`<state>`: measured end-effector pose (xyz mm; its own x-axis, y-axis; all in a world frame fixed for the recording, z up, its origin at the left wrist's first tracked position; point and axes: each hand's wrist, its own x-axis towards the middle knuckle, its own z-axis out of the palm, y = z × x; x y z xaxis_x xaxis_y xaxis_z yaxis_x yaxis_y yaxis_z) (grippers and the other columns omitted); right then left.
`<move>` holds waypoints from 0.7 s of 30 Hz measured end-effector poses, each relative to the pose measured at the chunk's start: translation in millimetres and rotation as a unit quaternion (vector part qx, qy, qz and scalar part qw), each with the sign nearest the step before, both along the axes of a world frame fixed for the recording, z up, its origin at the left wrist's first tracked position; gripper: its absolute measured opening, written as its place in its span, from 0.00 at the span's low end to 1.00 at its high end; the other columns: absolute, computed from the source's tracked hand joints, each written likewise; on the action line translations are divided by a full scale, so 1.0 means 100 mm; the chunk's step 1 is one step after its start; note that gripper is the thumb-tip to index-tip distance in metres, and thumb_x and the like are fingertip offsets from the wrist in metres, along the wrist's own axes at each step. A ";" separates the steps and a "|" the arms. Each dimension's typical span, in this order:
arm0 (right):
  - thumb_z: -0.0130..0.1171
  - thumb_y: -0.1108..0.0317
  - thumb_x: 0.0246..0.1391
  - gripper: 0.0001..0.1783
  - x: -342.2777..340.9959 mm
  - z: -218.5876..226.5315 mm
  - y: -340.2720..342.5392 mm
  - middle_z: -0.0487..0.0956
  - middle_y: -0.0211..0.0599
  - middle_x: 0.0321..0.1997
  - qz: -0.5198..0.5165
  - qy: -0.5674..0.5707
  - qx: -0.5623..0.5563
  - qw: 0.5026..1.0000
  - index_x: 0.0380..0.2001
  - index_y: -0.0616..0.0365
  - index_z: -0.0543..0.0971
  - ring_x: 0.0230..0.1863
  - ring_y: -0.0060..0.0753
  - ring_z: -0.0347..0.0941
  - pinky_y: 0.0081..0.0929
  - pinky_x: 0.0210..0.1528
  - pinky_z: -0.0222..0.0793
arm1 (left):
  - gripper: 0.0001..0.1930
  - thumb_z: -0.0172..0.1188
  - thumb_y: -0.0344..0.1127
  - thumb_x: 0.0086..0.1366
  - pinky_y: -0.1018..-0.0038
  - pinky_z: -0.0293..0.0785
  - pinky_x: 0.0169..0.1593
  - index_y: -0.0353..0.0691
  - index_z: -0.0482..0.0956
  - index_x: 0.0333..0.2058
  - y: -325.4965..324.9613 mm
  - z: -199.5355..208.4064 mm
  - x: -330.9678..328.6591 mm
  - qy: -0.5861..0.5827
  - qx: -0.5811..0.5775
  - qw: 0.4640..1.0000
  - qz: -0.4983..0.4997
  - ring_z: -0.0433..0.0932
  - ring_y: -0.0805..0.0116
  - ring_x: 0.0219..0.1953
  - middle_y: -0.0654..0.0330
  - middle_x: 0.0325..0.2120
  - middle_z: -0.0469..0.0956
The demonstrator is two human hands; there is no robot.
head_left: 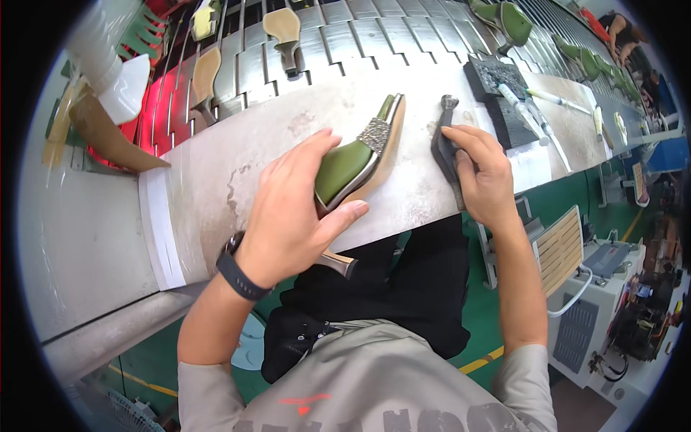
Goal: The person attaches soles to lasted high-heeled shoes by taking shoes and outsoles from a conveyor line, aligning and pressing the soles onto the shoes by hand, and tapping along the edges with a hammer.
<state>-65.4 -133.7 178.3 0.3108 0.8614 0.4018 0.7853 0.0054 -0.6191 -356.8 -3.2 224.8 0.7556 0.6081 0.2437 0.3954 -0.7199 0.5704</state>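
A green heeled shoe point(348, 168) lies on its side on the pale worktable point(216, 165). It has a glittery silver band and a tan sole, and its heel sticks out past the table's near edge. My left hand point(291, 198) is closed round the shoe, with the thumb on the near side. To the right, a dark metal hammer point(445, 147) rests on the table with its round head pointing away from me. My right hand point(484, 173) has its fingers and thumb on the hammer's handle; part of the handle is hidden beneath them.
Beyond the table runs a slatted metal conveyor point(338, 43) carrying soles with heels point(282, 29) and green shoes point(507, 21). Black blocks point(497, 79) and pens point(529, 115) lie at the right. A white nozzle point(126, 86) hangs at the left. A person point(625, 36) works far right.
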 end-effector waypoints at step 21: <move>0.67 0.62 0.62 0.18 -0.42 0.79 0.27 0.85 0.48 0.44 0.099 0.383 0.054 0.917 0.47 0.67 0.82 0.45 0.32 0.82 0.28 0.50 0.76 | 0.53 0.76 0.32 0.53 0.59 0.73 0.61 0.29 0.58 0.75 0.26 0.08 0.33 0.036 -0.113 0.987 -0.107 0.79 0.39 0.58 0.39 0.62 0.76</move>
